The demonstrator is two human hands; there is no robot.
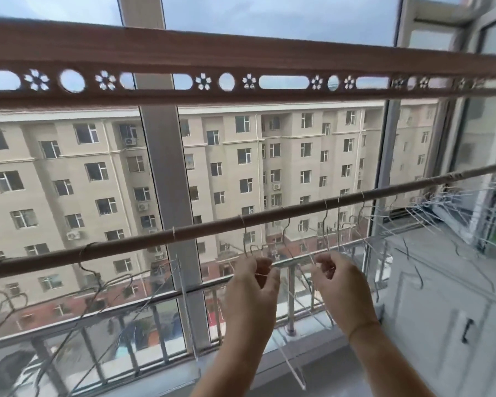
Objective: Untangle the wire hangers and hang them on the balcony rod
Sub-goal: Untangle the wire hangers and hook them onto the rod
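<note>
Two hands are lifted side by side just under the rod (206, 228), with their backs toward the camera and the forearms coming up from the bottom edge. The left hand (251, 285) has its fingers (262, 266) curled, and they pinch a thin wire. The right hand (340, 286) also curls its fingers (325, 266) round thin wire.

Between and below the hands hang the tangled hangers (295, 371). They are made of thin pale wire, with long straight legs that cross each other and reach down below the wrists. Several thin hooks go over the rod directly above the fingertips.

The rod is round, brown and smooth, and it slopes up to the right. More wire hangers (83, 262) hang on it at the left, and a dense bunch (441, 207) sits at the far right. Above runs a wide brown beam (241, 53) with flower-shaped and round cut-outs. A white cabinet (441, 310) stands at the right.
</note>
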